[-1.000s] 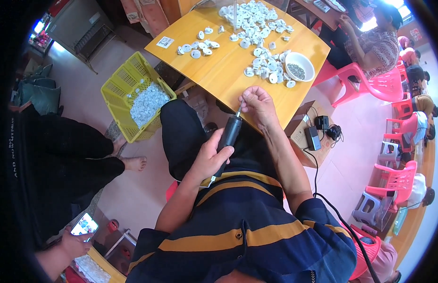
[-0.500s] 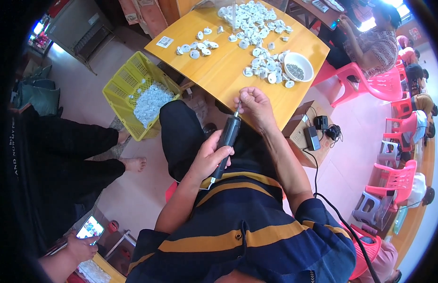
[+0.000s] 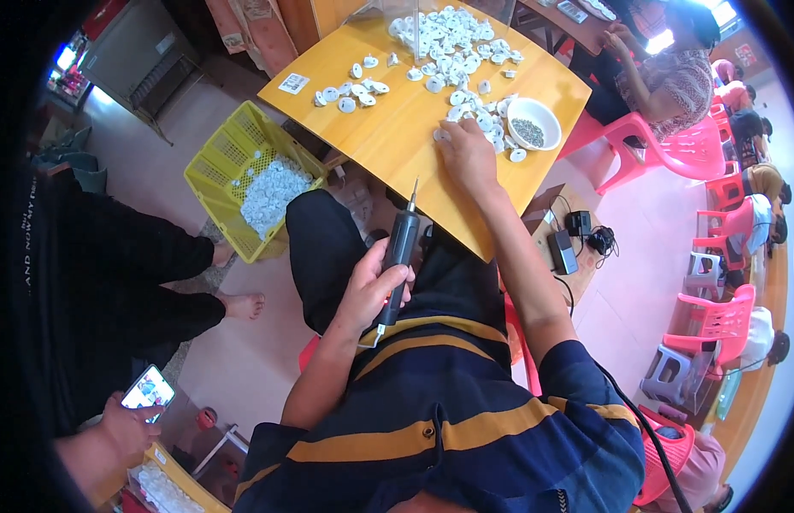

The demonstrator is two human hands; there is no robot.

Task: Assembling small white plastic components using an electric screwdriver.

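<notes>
Black and slim, the driver (image 3: pixel 400 244) sits in the left hand (image 3: pixel 375 286), whose fingers wrap its barrel; it lies well to the left of the bowl (image 3: pixel 538 109) and nearer the body, its bare bit (image 3: pixel 416 186) pointing up and away. The right hand (image 3: pixel 469 158) is just left of the bowl, over the near edge of the white pieces (image 3: pixel 461 73), which spread left of and beyond it. Its fingertips are at one piece, but I cannot tell whether they pinch it. Small metal parts (image 3: pixel 528 132) lie inside the bowl.

To do this well, I'd take a single piece from the loose edge, keep the wrist off the bowl, and hold the bit steady.

Half a second ago the right fingers were at the driver's tip; now they are over by the bowl, leaving the tip free.
</notes>
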